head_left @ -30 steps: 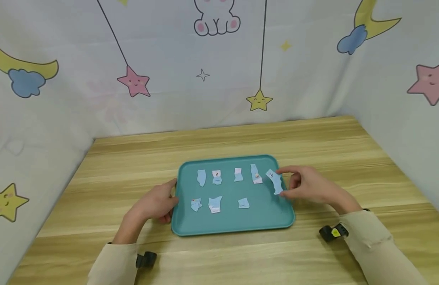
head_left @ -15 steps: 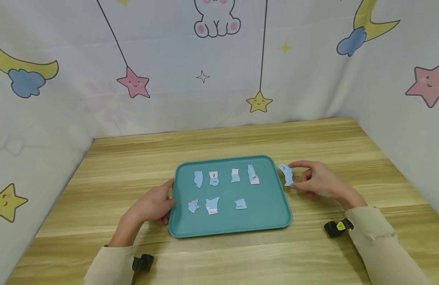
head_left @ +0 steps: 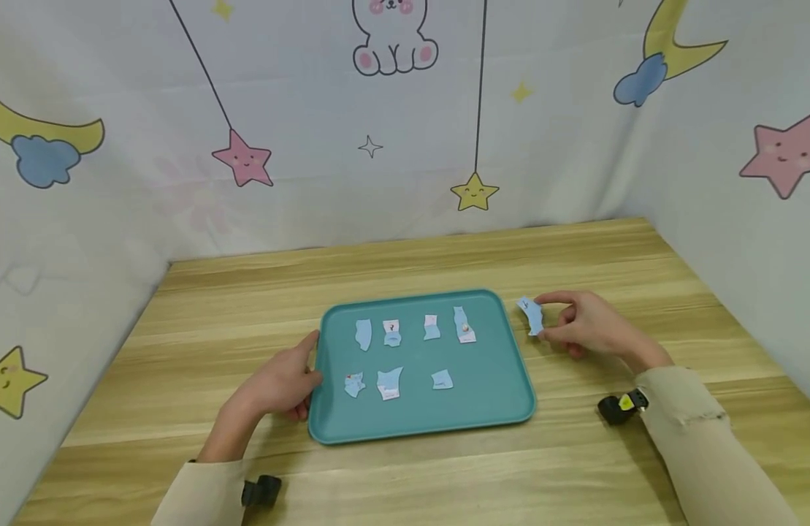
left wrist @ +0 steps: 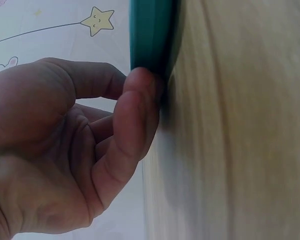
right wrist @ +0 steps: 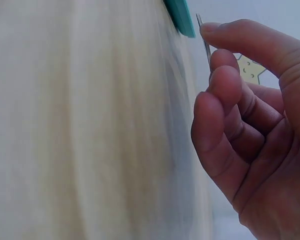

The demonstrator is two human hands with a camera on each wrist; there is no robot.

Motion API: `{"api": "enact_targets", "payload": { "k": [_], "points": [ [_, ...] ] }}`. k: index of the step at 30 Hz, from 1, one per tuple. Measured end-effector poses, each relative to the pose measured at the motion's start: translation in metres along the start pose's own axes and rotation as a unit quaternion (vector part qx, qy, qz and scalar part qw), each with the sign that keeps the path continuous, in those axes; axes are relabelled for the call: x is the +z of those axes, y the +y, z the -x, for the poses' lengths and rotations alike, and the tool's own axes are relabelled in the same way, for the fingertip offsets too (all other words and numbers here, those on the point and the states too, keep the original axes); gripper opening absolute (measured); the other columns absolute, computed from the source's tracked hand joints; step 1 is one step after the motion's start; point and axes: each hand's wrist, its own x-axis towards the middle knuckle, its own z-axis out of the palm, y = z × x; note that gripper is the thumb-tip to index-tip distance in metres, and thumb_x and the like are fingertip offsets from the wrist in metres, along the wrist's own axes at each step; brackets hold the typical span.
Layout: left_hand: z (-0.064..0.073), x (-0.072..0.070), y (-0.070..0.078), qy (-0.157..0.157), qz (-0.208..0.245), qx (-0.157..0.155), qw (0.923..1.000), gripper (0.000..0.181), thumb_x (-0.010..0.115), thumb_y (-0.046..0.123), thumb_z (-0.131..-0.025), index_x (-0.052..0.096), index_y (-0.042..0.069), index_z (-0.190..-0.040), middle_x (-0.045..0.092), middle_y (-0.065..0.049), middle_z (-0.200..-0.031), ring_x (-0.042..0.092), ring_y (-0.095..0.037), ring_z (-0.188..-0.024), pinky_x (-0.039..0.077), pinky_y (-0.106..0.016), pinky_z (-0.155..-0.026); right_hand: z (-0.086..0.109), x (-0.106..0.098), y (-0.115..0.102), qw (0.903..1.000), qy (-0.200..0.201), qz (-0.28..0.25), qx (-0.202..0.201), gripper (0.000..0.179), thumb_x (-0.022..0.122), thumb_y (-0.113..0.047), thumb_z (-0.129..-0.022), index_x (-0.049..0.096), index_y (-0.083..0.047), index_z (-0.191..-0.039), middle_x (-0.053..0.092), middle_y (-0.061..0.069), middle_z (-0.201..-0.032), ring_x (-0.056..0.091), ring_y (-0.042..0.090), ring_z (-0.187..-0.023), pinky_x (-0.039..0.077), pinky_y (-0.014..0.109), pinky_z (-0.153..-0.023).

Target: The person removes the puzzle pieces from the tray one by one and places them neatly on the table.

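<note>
In the head view my right hand (head_left: 585, 321) pinches a light blue, ragged-edged paper piece (head_left: 532, 315) between thumb and index finger, just right of the teal tray (head_left: 483, 409). The right wrist view shows this thin paper piece (right wrist: 204, 40) edge-on, lifted off the table. At the tray's left rim, my left hand (head_left: 283, 380) holds the edge; the left wrist view shows its fingertips against the tray's side (left wrist: 151, 35). Several similar pieces lie on the tray in two rows, including a long piece (head_left: 464, 325) at the upper right and a squarish piece (head_left: 442, 379) below.
A wooden table (head_left: 405, 482) bears the tray. Behind it and at both sides hangs a white cloth (head_left: 549, 168) printed with stars, moons and a white animal. A small black wrist camera (head_left: 616, 409) sits by the right cuff, another (head_left: 261, 491) by the left.
My right hand has carried the paper piece from over the tray's right side out past its rim. The left hand stays at the left rim; the view has shifted slightly.
</note>
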Motion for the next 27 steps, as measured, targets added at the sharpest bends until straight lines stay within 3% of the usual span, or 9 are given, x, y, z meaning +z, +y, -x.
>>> {"api": "enact_targets", "payload": {
  "k": [27],
  "points": [
    [0.0, 0.001, -0.002, 0.002, 0.004, 0.008, 1.0, 0.08, 0.049, 0.002, -0.101, 0.005, -0.005, -0.167, 0.06, -0.008, -0.058, 0.06, -0.017, -0.045, 0.056, -0.034, -0.046, -0.029, -0.01, 0.006, 0.9978, -0.002, 0.064, 0.017, 0.068, 0.079, -0.021, -0.091, 0.053, -0.004, -0.152, 0.055, -0.001, -0.059, 0.05, 0.011, -0.047, 0.047, 0.027, -0.046]
  ]
}}
